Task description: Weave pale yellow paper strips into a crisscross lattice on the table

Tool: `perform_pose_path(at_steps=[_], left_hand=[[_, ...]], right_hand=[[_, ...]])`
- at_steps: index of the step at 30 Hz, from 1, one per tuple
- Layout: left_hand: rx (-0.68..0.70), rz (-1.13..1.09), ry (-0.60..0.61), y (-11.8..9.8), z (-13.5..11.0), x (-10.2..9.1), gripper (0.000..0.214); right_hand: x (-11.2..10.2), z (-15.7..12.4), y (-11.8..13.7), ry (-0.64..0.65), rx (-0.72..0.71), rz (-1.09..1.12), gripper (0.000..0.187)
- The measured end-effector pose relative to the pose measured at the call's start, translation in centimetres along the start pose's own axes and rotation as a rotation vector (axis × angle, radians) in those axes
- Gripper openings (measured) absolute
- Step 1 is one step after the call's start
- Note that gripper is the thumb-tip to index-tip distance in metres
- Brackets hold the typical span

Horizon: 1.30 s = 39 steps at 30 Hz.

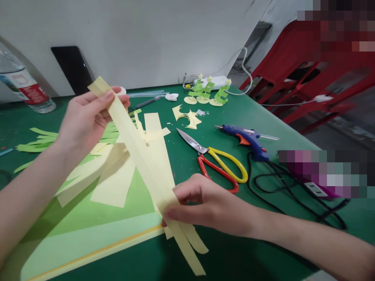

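Note:
Both my hands hold pale yellow paper strips that slant across the middle of the view. My left hand pinches their upper end between thumb and fingers. Farther down, my right hand grips them, and two loose ends spread out below it. Beneath the strips lie more pale yellow paper pieces and green paper sheets. Just beyond my right hand rest scissors with one red and one yellow handle, their blades pointing up and left.
A blue glue gun with a black cord lies at right. Paper scraps and small green paper figures on round bases sit farther back. A craft knife, phone and water bottle are along the wall. Red chairs stand beyond the table.

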<state>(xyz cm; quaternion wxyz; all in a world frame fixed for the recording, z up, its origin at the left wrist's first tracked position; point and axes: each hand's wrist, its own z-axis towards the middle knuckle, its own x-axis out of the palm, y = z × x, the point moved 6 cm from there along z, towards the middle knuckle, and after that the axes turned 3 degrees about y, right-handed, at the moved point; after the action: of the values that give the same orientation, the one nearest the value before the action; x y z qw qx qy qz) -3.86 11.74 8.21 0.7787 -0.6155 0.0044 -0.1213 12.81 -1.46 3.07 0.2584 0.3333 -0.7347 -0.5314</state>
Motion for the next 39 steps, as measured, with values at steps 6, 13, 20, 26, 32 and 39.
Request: perform_pose_path(at_steps=[6, 13, 20, 26, 32, 39], left_hand=[[-0.118, -0.137, 0.045, 1.0, 0.6, 0.0, 0.039], [-0.208, 0.430, 0.524, 2.2, -4.8, 7.0, 0.017], [-0.126, 0.476, 0.551, 1.6, -5.8, 7.3, 0.020], [-0.076, 0.571, 0.731, 1.6, -6.5, 8.5, 0.027], [-0.031, 0.570, 0.787, 1.0, -6.9, 8.6, 0.029], [0.026, 0.564, 0.749, 0.8, -6.8, 8.4, 0.025]], right_hand=[[-1.2, 0.1, 0.8, -0.186, -0.071, -0.170, 0.036], [-3.4, 0.6, 0.6, -0.386, -0.099, -0.178, 0.029], [-4.5, -0.1, 2.4, -0.460, -0.275, -0.192, 0.024], [-4.6, -0.7, 2.8, -0.535, -0.342, -0.318, 0.022], [-4.3, -0.6, 3.1, -0.482, -0.346, -0.343, 0.026], [-4.1, -0.7, 3.0, -0.441, -0.299, -0.415, 0.029]])
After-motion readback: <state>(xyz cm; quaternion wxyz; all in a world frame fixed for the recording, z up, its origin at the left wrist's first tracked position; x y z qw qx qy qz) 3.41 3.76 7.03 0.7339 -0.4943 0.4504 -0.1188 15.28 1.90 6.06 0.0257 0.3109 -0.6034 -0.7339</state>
